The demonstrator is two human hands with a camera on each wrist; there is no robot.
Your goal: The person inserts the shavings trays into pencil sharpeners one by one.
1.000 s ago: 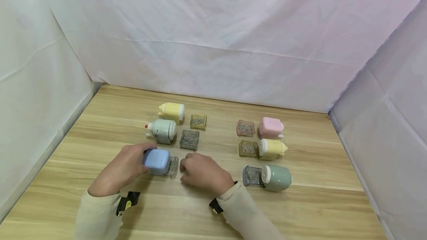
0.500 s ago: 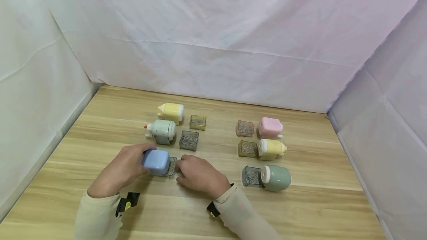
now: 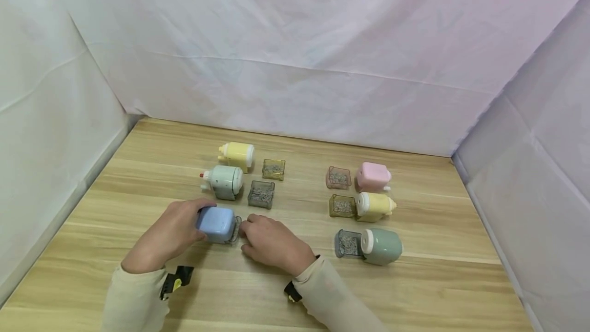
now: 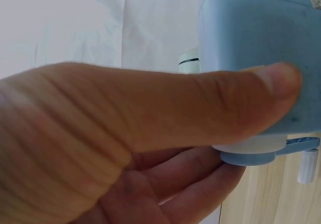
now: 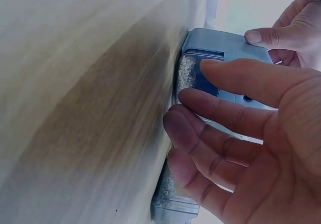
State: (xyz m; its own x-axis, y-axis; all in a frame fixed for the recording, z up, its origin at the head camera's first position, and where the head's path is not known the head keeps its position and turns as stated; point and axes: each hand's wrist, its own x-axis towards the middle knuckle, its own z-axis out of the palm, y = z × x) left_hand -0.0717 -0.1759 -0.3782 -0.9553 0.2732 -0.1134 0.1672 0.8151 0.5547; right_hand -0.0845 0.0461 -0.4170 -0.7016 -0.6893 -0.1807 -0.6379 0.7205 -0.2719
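On the left of the table a blue pencil sharpener stands in the grip of my left hand. The left wrist view shows my thumb pressed along its side, with its crank handle pointing away. A clear shavings drawer sticks a little way out of the sharpener's right side, holding grey shavings. My right hand is at that drawer's outer end, fingers loosely bent. From the right wrist view, the fingertips lie at the drawer front; exact contact is partly hidden.
Behind the hands stand a pale green sharpener and a yellow sharpener, with separate drawers of shavings to their right. Pink, yellow and green sharpeners stand right, drawers beside them. White cloth walls surround the table.
My right hand has moved left against the drawer, and the drawer has slid further into the blue pencil sharpener. The left hand has kept its grip in place.
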